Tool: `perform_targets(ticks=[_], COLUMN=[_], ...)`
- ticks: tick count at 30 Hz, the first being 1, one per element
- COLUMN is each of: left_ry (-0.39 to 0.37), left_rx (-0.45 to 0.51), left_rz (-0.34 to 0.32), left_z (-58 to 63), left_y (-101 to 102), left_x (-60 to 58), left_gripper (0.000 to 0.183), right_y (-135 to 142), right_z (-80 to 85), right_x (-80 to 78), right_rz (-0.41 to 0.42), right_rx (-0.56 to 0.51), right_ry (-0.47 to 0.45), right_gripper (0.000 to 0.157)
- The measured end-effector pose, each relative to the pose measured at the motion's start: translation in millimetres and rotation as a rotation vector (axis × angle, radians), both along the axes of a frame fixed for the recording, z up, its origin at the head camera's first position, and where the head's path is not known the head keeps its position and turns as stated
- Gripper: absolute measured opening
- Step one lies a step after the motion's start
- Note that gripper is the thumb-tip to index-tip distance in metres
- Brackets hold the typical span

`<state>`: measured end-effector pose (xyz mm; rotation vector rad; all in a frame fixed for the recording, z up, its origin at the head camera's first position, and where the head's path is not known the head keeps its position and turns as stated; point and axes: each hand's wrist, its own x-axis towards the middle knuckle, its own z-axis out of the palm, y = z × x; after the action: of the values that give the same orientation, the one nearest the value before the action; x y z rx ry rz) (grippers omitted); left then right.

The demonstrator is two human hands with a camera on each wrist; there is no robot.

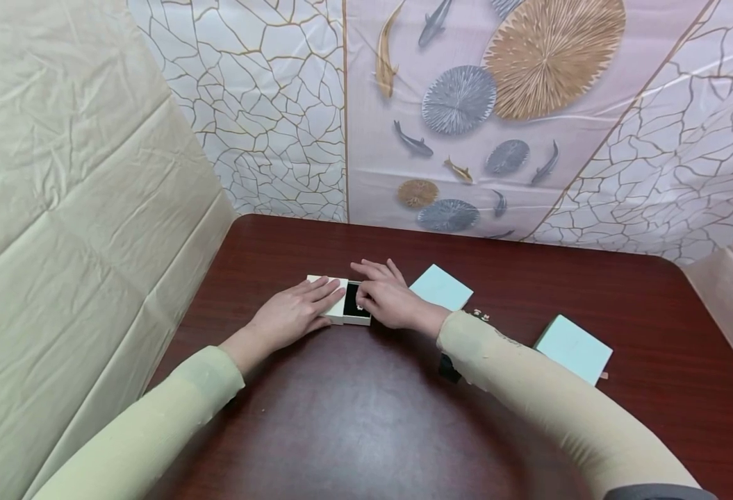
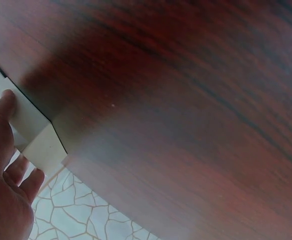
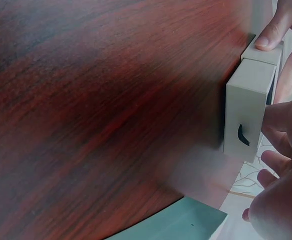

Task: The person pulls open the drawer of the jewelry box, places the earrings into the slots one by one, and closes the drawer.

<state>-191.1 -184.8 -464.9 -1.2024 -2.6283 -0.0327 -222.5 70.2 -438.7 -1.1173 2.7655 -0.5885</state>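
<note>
A small white drawer-style jewelry box (image 1: 338, 320) lies on the table, its tray pulled partly out to the right, showing a black lining (image 1: 351, 300). My left hand (image 1: 294, 310) holds the outer sleeve, fingers across the top and thumb against the near side. Over the tray, my right hand (image 1: 391, 298) pinches a small shiny piece of jewelry (image 1: 360, 307) with thumb and index finger; its other fingers stretch away. The piece is mostly hidden, so its kind is unclear. A dark pull loop (image 3: 243, 135) shows on the tray's end in the right wrist view.
One pale turquoise box (image 1: 442, 286) lies just beyond my right hand, another (image 1: 575, 349) farther right beside my sleeve. Small ornaments (image 1: 481, 315) lie between them. A black object (image 1: 449, 368) is partly covered by my right forearm. Patterned cloth (image 1: 278, 139) hangs behind the table.
</note>
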Motion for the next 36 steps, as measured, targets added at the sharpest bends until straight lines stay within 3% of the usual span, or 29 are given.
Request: perform_targets(ticks=[18,24,36], left_ry=[-0.015,-0.006,0.001], left_rx=[0.007,0.011,0.012], left_rz=[0.001,0.000,-0.007], left_z=[1.9,-0.6,-1.0], left_y=[0.5,1.1,0.8], left_x=[1.6,0.9,0.3], left_gripper=[0.060,0.059,0.059], right_y=[-1.5,-1.9,-5.8], right_z=[0.5,-0.2,0.3], right_x=[-3.0,-4.3,-5.3], right_rz=[-0.012,0.004,-0.010], right_rx=[0.091,0.076,0.089], right_ry=[0.178,0.257,0.248], right_gripper=[0.013,0.015,0.018])
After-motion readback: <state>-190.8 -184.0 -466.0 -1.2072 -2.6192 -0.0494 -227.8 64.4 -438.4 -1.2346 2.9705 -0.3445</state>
